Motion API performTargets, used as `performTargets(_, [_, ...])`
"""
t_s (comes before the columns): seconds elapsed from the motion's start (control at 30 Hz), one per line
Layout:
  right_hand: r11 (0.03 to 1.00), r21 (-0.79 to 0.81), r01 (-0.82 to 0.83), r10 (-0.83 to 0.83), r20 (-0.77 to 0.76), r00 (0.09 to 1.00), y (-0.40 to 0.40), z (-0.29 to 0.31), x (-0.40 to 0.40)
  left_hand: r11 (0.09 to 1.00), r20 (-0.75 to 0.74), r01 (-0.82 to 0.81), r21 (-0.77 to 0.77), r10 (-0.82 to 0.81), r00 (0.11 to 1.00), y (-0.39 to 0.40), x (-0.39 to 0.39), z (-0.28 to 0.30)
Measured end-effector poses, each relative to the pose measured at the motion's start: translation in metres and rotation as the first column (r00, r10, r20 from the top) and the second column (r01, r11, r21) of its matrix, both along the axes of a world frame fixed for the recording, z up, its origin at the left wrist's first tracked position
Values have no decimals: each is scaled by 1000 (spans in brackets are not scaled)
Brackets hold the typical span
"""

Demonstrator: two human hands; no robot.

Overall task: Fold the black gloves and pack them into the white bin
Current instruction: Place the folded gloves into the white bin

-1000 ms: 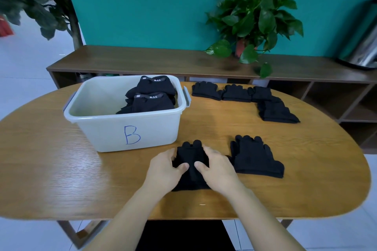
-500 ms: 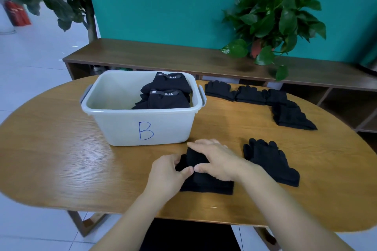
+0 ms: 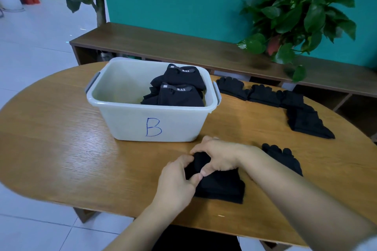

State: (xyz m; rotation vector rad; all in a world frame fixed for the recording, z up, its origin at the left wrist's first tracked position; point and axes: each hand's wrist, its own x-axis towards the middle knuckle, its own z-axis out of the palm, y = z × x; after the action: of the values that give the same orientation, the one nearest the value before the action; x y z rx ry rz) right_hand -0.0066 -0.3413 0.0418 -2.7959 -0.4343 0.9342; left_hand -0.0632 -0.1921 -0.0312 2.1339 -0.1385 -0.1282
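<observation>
A black glove pair (image 3: 221, 186) lies on the wooden table in front of the white bin (image 3: 130, 122) marked "B". My left hand (image 3: 176, 181) grips its left edge, thumb and fingers curled on the fabric. My right hand (image 3: 218, 156) curls over the finger end, folding it toward me. Two folded black gloves (image 3: 179, 89) sit at the right side of the bin. Another flat glove pair (image 3: 284, 158) lies just right of my right wrist, partly hidden by my forearm.
Several more black gloves (image 3: 263, 92) lie in a row behind and right of the bin, with one pair (image 3: 308, 123) nearer the table's right edge. A low wooden shelf (image 3: 183, 47) with a potted plant (image 3: 295, 12) stands behind the table.
My right hand has pulled the glove's finger end back toward me, over the body. The left hand closed on the glove's left edge. The view shifted left and closer.
</observation>
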Motion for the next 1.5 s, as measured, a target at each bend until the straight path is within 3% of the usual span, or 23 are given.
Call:
performTargets(0.23, [999, 53, 1, 3, -79, 997, 4, 5, 6, 998, 102, -5, -56, 11, 995, -2, -8, -3])
performTargets(0.77, [997, -44, -69, 62, -156, 986, 14, 12, 17, 996, 201, 66, 57, -76, 977, -1, -11, -2])
performTargets(1.1, [997, 75, -26, 44, -240, 970, 4, 8, 19, 993, 252, 91, 79, -108, 962, -3, -11, -5])
performTargets(1.3, [988, 136, 75, -42, -233, 972, -11, 6, 12, 986, 187, 149, 70, -160, 969, 0, -12, -6])
performTargets(1.5, [960, 228, 163, -124, -179, 976, -31, 17, -2, 969, 75, 205, -138, -196, 978, 5, -12, 6])
